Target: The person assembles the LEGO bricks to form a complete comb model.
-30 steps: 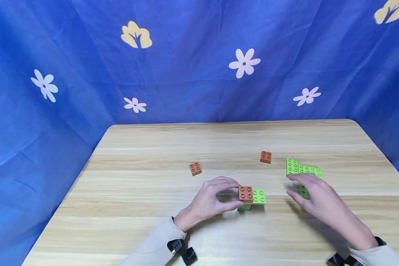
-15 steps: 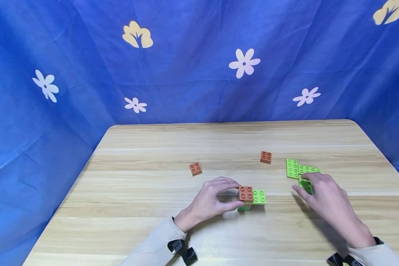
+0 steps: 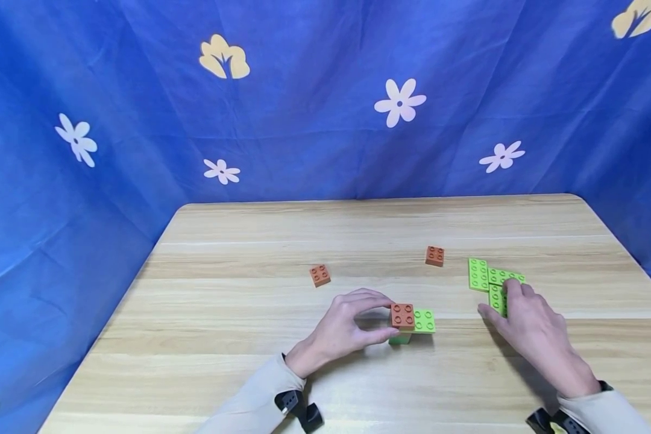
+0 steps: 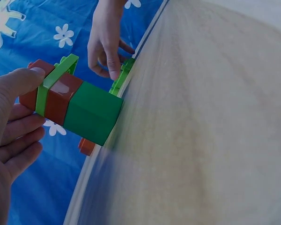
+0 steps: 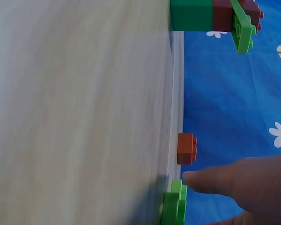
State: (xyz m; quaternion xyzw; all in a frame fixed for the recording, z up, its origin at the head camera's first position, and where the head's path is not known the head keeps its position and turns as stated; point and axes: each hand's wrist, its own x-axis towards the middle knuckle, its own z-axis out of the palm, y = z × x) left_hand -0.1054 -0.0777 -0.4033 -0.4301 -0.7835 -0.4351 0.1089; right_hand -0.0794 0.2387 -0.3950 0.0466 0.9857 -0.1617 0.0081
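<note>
A person's left hand [image 3: 344,328] pinches the top of a little brick tower with thumb and finger, one on each side. The tower stands up on the wooden table [image 3: 249,241]. From the top down it has a brown brick [image 3: 402,316], a flat light green piece [image 3: 424,321] that sticks out to the right, another brown brick [image 4: 62,97], and a big dark green block [image 4: 92,112] at the bottom. The right hand [image 3: 537,331] is over at the flat green plates [image 3: 478,274], with its thumb and pointing finger spread apart by the nearest plate. I can't tell if they touch it. Three plates show there, close together. Two loose brown bricks lie farther back, one [image 3: 320,275] to the left and one [image 3: 435,256] nearer the plates. The bumps on the bricks are too small to see any letters on them. The left black strap [image 3: 298,407] has tiny pale marks, too small to read. Behind the table hangs a blue cloth [image 3: 304,120] with white flowers [image 3: 400,103] and yellow trees [image 3: 225,57].
</note>
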